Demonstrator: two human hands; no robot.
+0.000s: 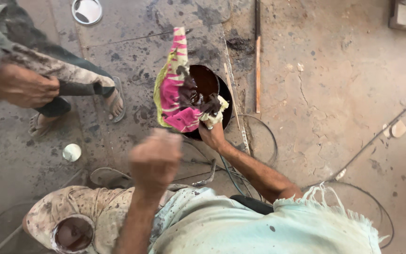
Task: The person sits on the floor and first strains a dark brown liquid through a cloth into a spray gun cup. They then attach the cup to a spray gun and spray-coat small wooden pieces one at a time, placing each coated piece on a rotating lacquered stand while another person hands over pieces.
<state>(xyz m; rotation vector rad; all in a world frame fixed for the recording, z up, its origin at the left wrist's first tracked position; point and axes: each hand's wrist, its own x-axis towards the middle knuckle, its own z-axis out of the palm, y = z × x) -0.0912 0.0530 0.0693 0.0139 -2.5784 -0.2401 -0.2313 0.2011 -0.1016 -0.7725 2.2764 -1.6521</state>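
Observation:
My right hand (212, 136) reaches forward and grips a pink striped cloth (175, 94) with a yellow-green edge, soaked dark in places. It holds the cloth over a round black bowl (225, 101) of dark brown liquid on the floor. My left hand (155, 160) is raised closer to me as a closed fist. It is blurred, and nothing shows in it. It is just short of the bowl's near rim. My pale blue torn shirt (269, 230) fills the bottom of the view.
Another person stands at the upper left, with a hand (19, 85) and sandalled feet (114, 99). A small tin of brown liquid (74, 234) sits on stained cloth at the bottom left. A white cap (71, 152), a metal lid (86, 10), wooden sticks (258, 70) and loose wires (259, 136) lie on the concrete floor.

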